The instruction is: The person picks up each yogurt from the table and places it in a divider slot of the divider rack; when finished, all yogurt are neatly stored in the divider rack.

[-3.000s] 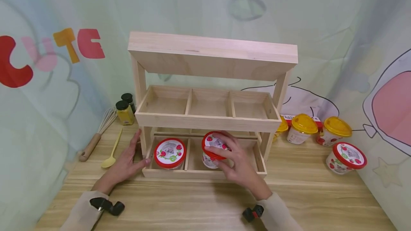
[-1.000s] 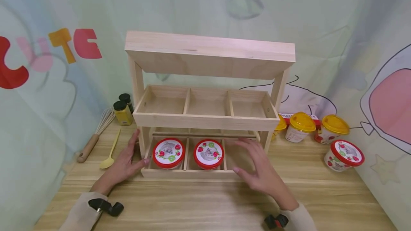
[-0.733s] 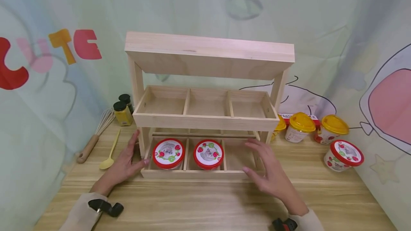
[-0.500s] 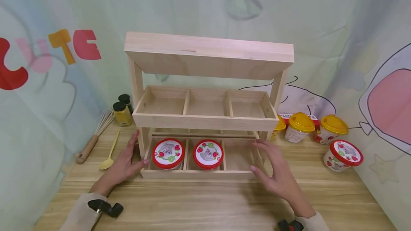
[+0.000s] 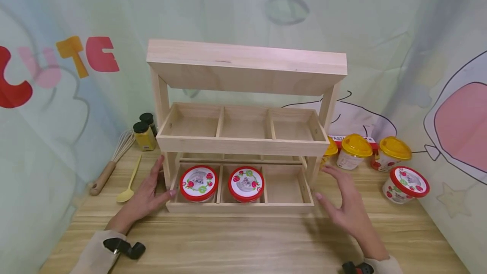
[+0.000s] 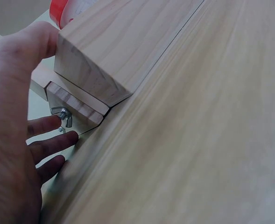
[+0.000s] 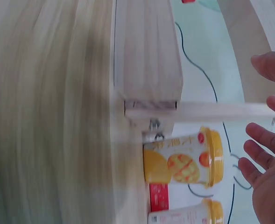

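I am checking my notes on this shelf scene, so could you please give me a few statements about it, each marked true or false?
1. Two red-lidded cups sit in the bottom tray of the wooden rack. True.
2. The right hand grips a yellow-lidded cup. False: it is open, holding nothing, right of the rack.
3. The left hand rests against the rack's lower left corner. True.
4. The middle tray holds three cups. False: its three compartments show no cups.
5. A yellow spoon lies left of the rack. True.
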A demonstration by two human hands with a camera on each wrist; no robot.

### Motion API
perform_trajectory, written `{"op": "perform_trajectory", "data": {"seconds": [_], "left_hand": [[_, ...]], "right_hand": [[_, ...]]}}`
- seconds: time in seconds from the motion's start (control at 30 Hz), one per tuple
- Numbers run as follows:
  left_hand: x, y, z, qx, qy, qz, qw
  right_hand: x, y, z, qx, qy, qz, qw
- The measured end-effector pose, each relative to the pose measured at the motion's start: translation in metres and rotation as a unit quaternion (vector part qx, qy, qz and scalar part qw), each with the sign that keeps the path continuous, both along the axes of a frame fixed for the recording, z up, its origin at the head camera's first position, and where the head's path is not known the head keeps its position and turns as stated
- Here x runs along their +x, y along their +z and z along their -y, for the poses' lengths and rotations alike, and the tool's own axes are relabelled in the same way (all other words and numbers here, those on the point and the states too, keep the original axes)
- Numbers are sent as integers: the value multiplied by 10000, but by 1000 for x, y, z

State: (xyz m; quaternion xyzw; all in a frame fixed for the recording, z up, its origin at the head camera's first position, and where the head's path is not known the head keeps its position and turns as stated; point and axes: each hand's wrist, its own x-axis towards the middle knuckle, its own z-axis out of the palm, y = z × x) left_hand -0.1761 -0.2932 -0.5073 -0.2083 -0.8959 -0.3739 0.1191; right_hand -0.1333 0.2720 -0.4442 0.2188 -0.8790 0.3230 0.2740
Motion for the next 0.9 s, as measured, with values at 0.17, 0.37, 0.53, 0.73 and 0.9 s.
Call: {"op": "perform_trajectory", "data": {"seconds": [0.17,0.37,0.53,0.73,0.9], "left_hand": [[0,0,0,8,21,32,10000],[1,0,0,60,1,45,10000],[1,0,0,56,26,145,9999],[0,-1,0,25,44,139,9999],[-1,-1,0,45,8,111,9999]], "right_hand": [[-3,-2,-15,-73,-263,-227,9994],[-6,-7,-35,-159,-778,-209,9966],[-7,-8,-51,-231,-1205,-103,9924],[-5,-4,-70,-286,-1610,21,9865],[-4,1,-86,-182,-1995,-14,9797]]}}
